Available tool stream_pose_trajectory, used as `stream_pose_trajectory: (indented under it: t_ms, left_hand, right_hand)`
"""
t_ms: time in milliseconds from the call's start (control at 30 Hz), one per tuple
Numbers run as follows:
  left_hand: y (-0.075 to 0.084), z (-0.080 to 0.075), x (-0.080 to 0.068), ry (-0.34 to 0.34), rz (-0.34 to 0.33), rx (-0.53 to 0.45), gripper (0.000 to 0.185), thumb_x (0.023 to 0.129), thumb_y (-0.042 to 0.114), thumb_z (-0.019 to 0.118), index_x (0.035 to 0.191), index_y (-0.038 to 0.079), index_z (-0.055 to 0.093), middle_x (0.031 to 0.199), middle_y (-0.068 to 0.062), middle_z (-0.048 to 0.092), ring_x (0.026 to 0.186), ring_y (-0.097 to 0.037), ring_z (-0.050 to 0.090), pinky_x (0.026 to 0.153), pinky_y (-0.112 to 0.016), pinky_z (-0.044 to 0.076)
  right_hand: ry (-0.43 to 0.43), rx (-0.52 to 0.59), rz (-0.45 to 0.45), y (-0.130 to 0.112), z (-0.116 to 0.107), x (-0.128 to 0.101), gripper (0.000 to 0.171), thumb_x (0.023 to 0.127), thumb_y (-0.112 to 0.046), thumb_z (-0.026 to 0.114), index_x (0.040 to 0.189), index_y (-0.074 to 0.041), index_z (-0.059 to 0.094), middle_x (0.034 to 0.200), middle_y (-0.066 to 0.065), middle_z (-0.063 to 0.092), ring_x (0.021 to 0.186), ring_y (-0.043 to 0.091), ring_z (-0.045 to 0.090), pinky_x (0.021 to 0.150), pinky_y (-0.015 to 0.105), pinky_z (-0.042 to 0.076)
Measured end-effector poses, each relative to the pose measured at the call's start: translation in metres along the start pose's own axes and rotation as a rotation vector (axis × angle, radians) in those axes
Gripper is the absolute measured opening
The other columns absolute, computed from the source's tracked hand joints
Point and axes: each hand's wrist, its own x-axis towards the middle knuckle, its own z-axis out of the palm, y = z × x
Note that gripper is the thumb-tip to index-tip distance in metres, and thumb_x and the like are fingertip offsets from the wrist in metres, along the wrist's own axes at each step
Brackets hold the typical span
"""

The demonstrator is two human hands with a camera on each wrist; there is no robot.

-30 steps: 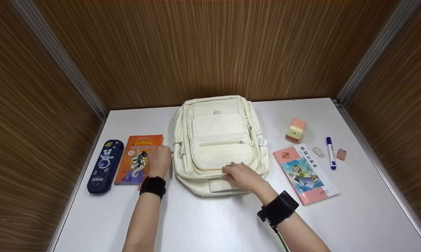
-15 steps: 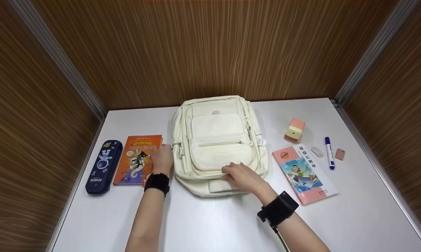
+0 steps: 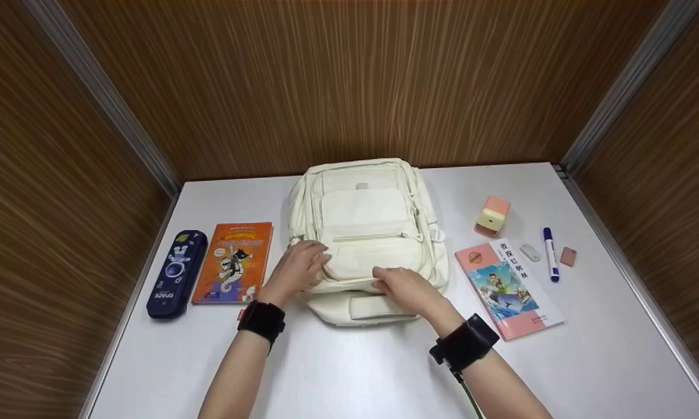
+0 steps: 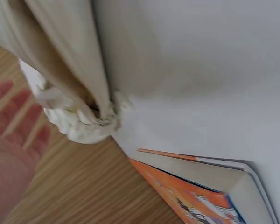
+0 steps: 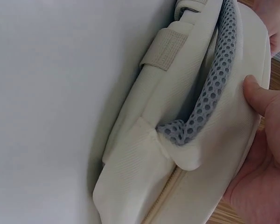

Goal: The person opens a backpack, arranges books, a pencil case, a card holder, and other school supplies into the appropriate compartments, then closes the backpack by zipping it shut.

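Observation:
A cream backpack (image 3: 364,215) lies flat on the table, its padded grey mesh handle (image 5: 210,93) showing in the right wrist view. My right hand (image 3: 407,291) grips the end of the bag nearest me, thumb on its side and fingers over the front panel. Over the bag's near left corner is my left hand (image 3: 297,267); in the left wrist view its fingers (image 4: 21,109) are spread and hold nothing. Whether they touch the fabric I cannot tell. An orange book (image 3: 233,262) lies just left of that hand.
A navy pencil case (image 3: 177,273) lies at far left on the white table (image 3: 338,372). To the right are a pink-and-white book (image 3: 509,291), a pink-and-cream pencil sharpener (image 3: 492,215), a small whitish item (image 3: 530,252), a blue-capped marker (image 3: 551,254) and a small pink block (image 3: 568,256).
My left hand has moved right from between the orange book and the bag's left side to above its near left corner, its fingers unfolding. The right hand stays at the same edge.

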Motion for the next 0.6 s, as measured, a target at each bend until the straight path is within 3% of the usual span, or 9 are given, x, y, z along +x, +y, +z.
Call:
stream_pose_trajectory:
  t_ms: [133,267,367,500,600]
  left_hand:
    - [0.018,0.002,-0.01,-0.13,0.029,-0.129,0.056,0.093,0.053,0.06,0.127,0.009,0.065,0.133,-0.008,0.059,0.127,-0.026,0.05,0.108,-0.041,0.035]
    - [0.026,0.006,-0.018,-0.18,0.041,-0.133,0.061,0.088,0.056,0.066,0.132,0.014,0.063,0.137,-0.003,0.056,0.132,-0.022,0.044,0.11,-0.041,0.032]
    - [0.026,0.008,-0.019,-0.107,0.101,-0.155,0.051,0.088,0.043,0.072,0.129,0.013,0.065,0.132,-0.002,0.06,0.131,-0.023,0.047,0.109,-0.042,0.033]
    - [0.027,0.008,-0.013,0.044,0.202,-0.144,0.038,0.085,0.024,0.079,0.119,0.01,0.07,0.119,-0.003,0.068,0.119,-0.023,0.058,0.107,-0.044,0.037]
    - [0.032,0.007,-0.01,0.12,0.214,-0.097,0.029,0.084,0.016,0.078,0.112,0.008,0.073,0.11,-0.005,0.072,0.107,-0.023,0.065,0.098,-0.043,0.046]
  right_hand:
    - [0.003,0.001,0.009,-0.001,-0.007,0.002,0.018,0.102,-0.028,0.052,0.088,-0.018,0.047,0.068,-0.007,0.047,0.06,0.016,0.049,0.056,0.034,0.04]
    - [0.019,-0.018,0.004,-0.002,-0.017,0.002,0.018,0.102,-0.027,0.053,0.088,-0.018,0.047,0.067,-0.007,0.046,0.059,0.016,0.048,0.054,0.033,0.039]
    - [0.041,-0.032,-0.012,-0.005,-0.028,0.001,0.018,0.102,-0.025,0.054,0.088,-0.017,0.047,0.065,-0.007,0.042,0.057,0.015,0.044,0.053,0.032,0.037]
    - [0.086,-0.028,-0.033,-0.01,-0.046,-0.003,0.019,0.102,-0.024,0.055,0.087,-0.017,0.046,0.064,-0.008,0.036,0.056,0.014,0.041,0.052,0.03,0.033]
    - [0.118,-0.014,-0.047,-0.011,-0.056,-0.005,0.018,0.1,-0.025,0.058,0.088,-0.016,0.048,0.064,-0.007,0.038,0.058,0.015,0.043,0.053,0.031,0.035]
